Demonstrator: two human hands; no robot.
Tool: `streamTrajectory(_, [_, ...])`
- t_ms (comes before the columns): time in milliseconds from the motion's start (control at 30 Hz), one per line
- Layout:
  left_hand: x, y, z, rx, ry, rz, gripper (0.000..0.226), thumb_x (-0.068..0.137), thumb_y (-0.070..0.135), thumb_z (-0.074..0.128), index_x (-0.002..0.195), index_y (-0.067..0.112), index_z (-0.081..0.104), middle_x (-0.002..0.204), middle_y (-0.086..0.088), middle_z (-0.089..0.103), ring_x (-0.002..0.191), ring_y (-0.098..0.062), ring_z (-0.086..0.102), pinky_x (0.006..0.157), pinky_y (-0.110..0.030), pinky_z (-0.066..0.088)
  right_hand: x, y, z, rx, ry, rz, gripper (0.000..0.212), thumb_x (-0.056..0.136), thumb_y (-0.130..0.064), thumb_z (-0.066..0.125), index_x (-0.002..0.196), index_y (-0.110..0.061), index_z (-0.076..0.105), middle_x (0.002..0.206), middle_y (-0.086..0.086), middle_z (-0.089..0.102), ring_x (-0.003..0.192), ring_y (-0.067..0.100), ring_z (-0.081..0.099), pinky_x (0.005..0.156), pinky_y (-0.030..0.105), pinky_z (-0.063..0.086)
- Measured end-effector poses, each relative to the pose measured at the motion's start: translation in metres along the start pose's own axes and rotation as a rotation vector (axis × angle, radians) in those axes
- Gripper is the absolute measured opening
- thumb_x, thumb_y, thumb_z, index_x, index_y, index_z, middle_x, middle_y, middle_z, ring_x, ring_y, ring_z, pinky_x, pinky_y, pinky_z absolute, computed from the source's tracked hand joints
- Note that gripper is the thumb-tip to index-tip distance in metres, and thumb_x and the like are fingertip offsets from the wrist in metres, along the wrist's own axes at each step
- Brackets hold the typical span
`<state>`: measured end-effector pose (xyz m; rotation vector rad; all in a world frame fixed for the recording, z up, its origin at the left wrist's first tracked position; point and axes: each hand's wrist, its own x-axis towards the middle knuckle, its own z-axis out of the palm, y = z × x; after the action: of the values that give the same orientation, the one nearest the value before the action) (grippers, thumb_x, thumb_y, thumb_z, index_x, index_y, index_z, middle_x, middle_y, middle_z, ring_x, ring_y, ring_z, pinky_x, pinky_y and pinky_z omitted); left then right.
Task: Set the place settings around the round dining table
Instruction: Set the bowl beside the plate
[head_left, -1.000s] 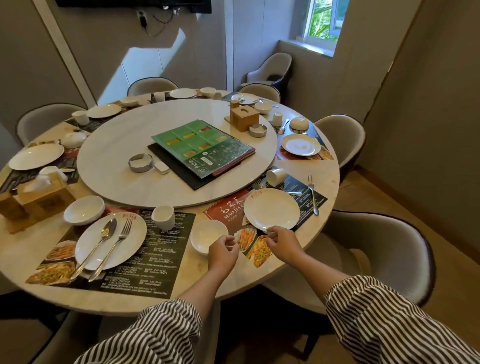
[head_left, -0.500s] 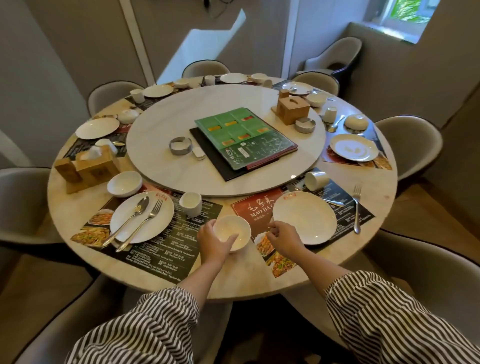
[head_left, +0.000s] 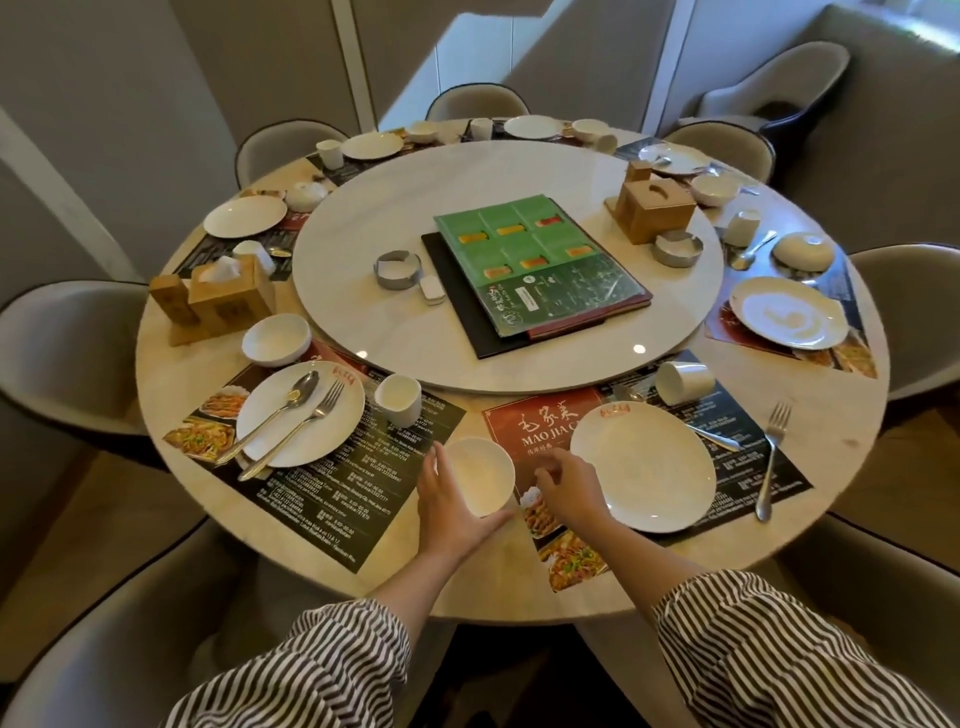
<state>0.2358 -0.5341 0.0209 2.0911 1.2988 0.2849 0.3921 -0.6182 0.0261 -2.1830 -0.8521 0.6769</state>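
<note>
A small white bowl (head_left: 480, 475) is held just above the near edge of the round table (head_left: 249, 519), with my left hand (head_left: 452, 506) wrapped around its left and underside. My right hand (head_left: 569, 486) hovers over the red placemat (head_left: 524, 423), fingers loosely curled, holding nothing, beside the left rim of a white plate (head_left: 644, 467). A fork (head_left: 771, 457) lies right of that plate. A tipped white cup (head_left: 683, 382) and a spoon (head_left: 717, 439) lie behind it. The left setting has a plate (head_left: 301, 413) with spoon and fork, a cup (head_left: 399, 399) and a bowl (head_left: 276, 340).
A lazy Susan (head_left: 363, 234) in the middle carries menus (head_left: 540, 265), a wooden box (head_left: 654, 208) and two metal ashtrays. A wooden tissue holder (head_left: 228, 299) stands at the left. Grey chairs ring the table, with further settings around the far side.
My left hand has closed on the bowl and lifted it slightly. My right hand has let go of the plate's rim and moved left over the red placemat. The view has shifted left.
</note>
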Motion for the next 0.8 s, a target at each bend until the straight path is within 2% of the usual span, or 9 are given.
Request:
streamTrajectory(167, [-0.002, 0.008, 0.006, 0.004, 0.071, -0.025, 0.133, 0.059, 0.063, 0.078, 0.152, 0.015, -0.004, 0.154, -0.009, 0.009, 0.142, -0.027, 0.013, 0.114, -0.040, 0.026, 0.006, 0.001, -0.004, 0.066, 0.072, -0.041, 0.031, 0.096, -0.015, 0.055, 0.126, -0.012, 0.060, 0.092, -0.005, 0.068, 0.085, 0.012, 0.066, 0.082, 0.030, 0.056])
streamTrajectory(233, [-0.001, 0.010, 0.007, -0.008, 0.084, -0.027, 0.133, 0.058, 0.059, 0.080, 0.152, 0.014, -0.003, 0.154, -0.010, 0.010, 0.142, -0.027, 0.013, 0.114, -0.039, 0.025, 0.007, 0.000, -0.006, 0.093, 0.085, -0.042, 0.031, 0.097, -0.015, 0.055, 0.127, -0.012, 0.059, 0.088, -0.006, 0.067, 0.082, 0.010, 0.065, 0.077, 0.026, 0.055])
streamTrajectory(333, [0.000, 0.016, 0.009, -0.020, 0.106, -0.024, 0.134, 0.058, 0.057, 0.082, 0.152, 0.012, -0.002, 0.154, -0.011, 0.011, 0.142, -0.027, 0.013, 0.114, -0.039, 0.025, 0.007, 0.000, -0.010, 0.106, 0.087, -0.055, 0.031, 0.097, -0.015, 0.055, 0.128, -0.012, 0.059, 0.095, -0.004, 0.068, 0.084, 0.009, 0.065, 0.073, 0.018, 0.051])
streamTrajectory(467, [0.004, 0.030, 0.012, -0.047, 0.084, -0.010, 0.140, 0.053, 0.066, 0.079, 0.152, 0.011, -0.003, 0.154, -0.010, 0.010, 0.142, -0.027, 0.012, 0.114, -0.039, 0.025, 0.011, 0.003, -0.016, 0.122, 0.114, -0.057, 0.031, 0.096, -0.016, 0.056, 0.127, -0.012, 0.060, 0.109, 0.001, 0.069, 0.099, 0.012, 0.063, 0.086, 0.026, 0.054])
streamTrajectory(667, [0.024, 0.053, 0.021, -0.040, 0.067, 0.026, 0.132, 0.060, 0.053, 0.083, 0.152, 0.014, -0.004, 0.155, -0.010, 0.010, 0.142, -0.027, 0.012, 0.114, -0.040, 0.027, 0.018, 0.012, -0.031, 0.155, 0.203, -0.063, 0.032, 0.097, -0.017, 0.055, 0.128, -0.014, 0.058, 0.110, -0.003, 0.067, 0.102, 0.012, 0.062, 0.086, 0.024, 0.053])
streamTrajectory(800, [0.041, 0.065, 0.029, -0.041, 0.053, 0.017, 0.131, 0.060, 0.052, 0.083, 0.151, 0.013, -0.001, 0.155, -0.011, 0.010, 0.142, -0.029, 0.012, 0.114, -0.042, 0.029, 0.025, 0.019, -0.042, 0.180, 0.242, -0.071, 0.032, 0.096, -0.015, 0.056, 0.128, -0.014, 0.059, 0.109, 0.000, 0.068, 0.100, 0.013, 0.063, 0.087, 0.026, 0.054])
